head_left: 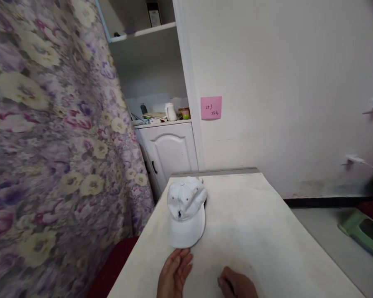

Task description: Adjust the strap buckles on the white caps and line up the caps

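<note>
Off-white rectangular tabletop [255, 223] bears a white fabric baseball cap [186, 203] at 10 o'clock: long axis 12-to-6, brim [185, 234] facing 6. Left hand [175, 273]: loosely cupped, gripping nothing, just beside brim. Right hand [238, 283]: curled; closure and contents indeterminable.

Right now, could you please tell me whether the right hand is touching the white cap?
Apart: the head view shows the right hand away from the white cap, with tabletop plainly visible between them.
</note>
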Action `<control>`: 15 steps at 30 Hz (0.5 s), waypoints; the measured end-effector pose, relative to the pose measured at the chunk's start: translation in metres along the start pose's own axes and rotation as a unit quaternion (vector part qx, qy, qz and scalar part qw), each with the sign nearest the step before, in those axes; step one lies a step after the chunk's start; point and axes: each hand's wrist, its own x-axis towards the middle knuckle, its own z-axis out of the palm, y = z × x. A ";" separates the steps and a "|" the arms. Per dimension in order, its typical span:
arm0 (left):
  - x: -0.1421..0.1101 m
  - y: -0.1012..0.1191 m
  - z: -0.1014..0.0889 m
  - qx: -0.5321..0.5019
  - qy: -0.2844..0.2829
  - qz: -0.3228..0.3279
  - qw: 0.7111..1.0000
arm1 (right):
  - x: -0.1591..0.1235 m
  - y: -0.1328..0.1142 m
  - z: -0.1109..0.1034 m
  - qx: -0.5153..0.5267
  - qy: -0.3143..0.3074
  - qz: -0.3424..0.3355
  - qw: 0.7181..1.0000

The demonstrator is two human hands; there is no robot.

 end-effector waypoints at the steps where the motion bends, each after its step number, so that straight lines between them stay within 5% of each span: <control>1: -0.001 0.001 0.001 -0.008 0.000 0.000 1.000 | 0.001 0.001 0.002 -0.004 -0.004 0.000 1.000; 15: 0.001 0.022 0.015 -0.127 -0.045 0.049 0.990 | -0.002 -0.018 -0.015 -0.012 -0.037 0.010 0.999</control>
